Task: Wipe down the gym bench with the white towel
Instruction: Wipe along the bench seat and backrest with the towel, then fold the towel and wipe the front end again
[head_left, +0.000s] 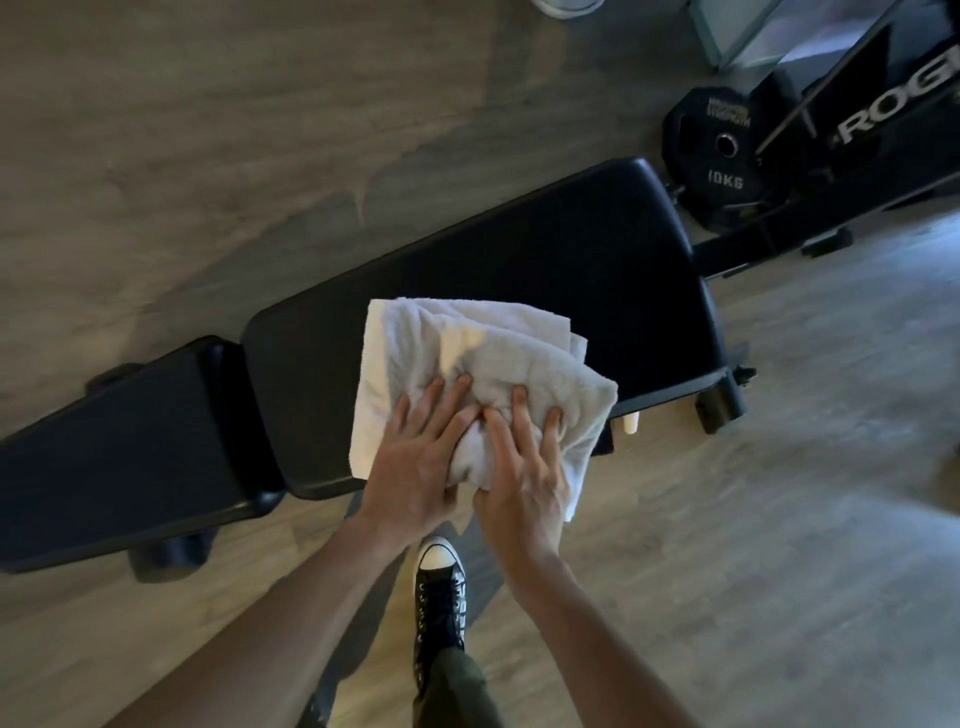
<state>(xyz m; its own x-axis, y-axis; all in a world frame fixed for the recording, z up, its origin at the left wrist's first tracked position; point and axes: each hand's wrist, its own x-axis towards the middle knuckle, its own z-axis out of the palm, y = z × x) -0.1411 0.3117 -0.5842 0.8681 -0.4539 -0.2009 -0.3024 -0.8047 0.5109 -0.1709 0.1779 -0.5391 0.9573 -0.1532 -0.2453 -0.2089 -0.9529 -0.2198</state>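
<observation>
A black padded gym bench (571, 249) runs diagonally across the floor, with a shorter pad (119, 447) at its lower left end. A crumpled white towel (467, 348) lies on the long pad near its front edge. My left hand (415, 457) presses flat on the towel's left part, fingers spread. My right hand (524, 467) sits beside it, fingers bunching the cloth. Both hands touch each other over the towel.
A 10 kg black weight plate (722, 156) and a black machine frame (883, 130) stand beyond the bench's far right end. My foot in a black sneaker (439, 587) is on the wood floor (208, 130) just in front of the bench.
</observation>
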